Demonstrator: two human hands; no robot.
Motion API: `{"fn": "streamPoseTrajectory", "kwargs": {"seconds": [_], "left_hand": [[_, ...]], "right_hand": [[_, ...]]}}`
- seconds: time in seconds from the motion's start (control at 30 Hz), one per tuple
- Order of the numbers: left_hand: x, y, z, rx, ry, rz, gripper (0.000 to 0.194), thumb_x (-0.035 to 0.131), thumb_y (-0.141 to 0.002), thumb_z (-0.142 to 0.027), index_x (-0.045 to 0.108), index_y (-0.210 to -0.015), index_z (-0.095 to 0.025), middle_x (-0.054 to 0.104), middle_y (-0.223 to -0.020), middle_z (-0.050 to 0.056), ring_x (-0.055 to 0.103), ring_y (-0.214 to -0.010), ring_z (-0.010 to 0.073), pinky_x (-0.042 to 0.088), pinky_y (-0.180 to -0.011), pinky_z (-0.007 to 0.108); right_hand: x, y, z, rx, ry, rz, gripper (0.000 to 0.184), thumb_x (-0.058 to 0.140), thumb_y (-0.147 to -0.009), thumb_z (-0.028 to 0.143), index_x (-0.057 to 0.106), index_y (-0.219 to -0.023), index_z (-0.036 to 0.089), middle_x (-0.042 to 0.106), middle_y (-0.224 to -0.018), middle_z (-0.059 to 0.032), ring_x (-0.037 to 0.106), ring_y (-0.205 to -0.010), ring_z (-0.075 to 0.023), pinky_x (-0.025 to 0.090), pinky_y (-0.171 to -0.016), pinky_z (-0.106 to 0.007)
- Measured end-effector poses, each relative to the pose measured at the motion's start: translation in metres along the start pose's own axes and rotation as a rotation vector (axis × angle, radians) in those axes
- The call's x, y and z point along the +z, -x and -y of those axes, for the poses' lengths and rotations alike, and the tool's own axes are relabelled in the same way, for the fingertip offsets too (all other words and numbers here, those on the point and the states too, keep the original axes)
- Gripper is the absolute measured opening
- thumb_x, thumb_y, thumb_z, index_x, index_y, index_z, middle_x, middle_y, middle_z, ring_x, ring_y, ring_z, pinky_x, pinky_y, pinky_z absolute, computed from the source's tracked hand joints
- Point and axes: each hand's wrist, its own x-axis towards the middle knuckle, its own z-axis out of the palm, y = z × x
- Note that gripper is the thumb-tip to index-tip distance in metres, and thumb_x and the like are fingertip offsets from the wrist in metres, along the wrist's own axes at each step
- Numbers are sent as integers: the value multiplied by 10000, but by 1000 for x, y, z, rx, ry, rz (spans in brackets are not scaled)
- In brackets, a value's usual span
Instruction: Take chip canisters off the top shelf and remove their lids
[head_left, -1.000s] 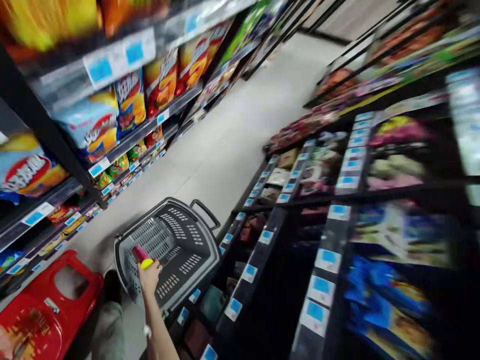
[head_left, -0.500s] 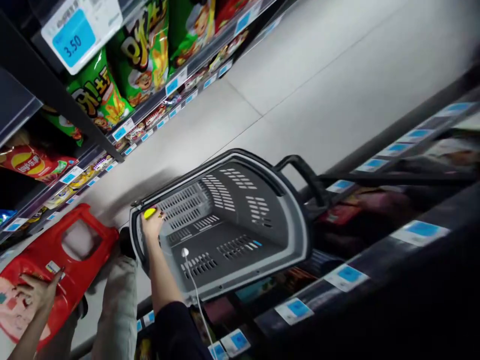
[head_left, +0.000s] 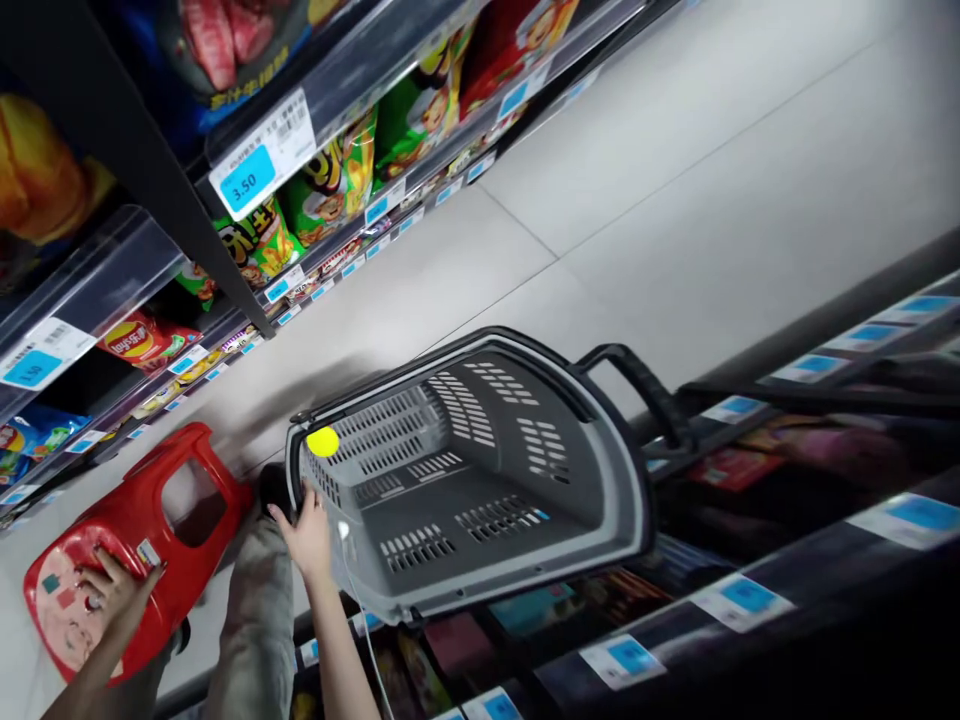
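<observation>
Spreading left hand (head_left: 112, 590) on red plastic (head_left: 135, 515), right hand (head_left: 309, 538), thumb splayed, at basket (head_left: 626, 480); tag (head_left: 262, 155): "3.50"

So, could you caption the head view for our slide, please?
Between shelves: left hand on a red plastic object, right hand at the edge of a grey basket.

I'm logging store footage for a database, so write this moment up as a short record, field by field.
Floor: pale tiles between shelves
Basket: grey, slotted walls, dark handle
Left hand: fingers spread on a red plastic item with a large opening
Right hand: thumb and fingers apart, at the basket's rim; grip unclear
Yellow thing: rounded, beyond the right fingertips; support unclear
White cord: beside the right forearm
Stock: snack bags; one price tag reads 3.50
</observation>
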Motion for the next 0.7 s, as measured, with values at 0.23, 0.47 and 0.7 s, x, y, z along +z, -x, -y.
{"fn": "streamPoseTrajectory", "kwargs": {"seconds": [0.23,0.47,0.7], "left_hand": [[11,3,11,0,55,-91,1091,441,-695,-715,-41,-1482,-133,-35,-1497,333,28,-1387,520,206,-1004,719],[21,-2,18,13,72,-60,1086,508,-724,-673,-70,-1480,-151,-86,-1499,333,-21,-1391,514,190,-991,746],[33,-12,29,-18,35,8,1120,593,-720,-621,-45,-1482,-104,-77,-1485,366,-18,-1375,546,214,-997,748]], "right_hand": [[35,-8,32,-14,196,71,566,404,-829,59,367,-1393,39,544,-1275,-213,598,-1056,-285,451,-920,-347],[98,27,72,-84,242,119,587,336,-804,-5,373,-1388,43,513,-1317,-243,629,-994,-286,503,-865,-397],[140,47,98,-148,262,199,588,330,-794,-21,406,-1366,96,521,-1317,-223,606,-1046,-318,510,-879,-440]]}}
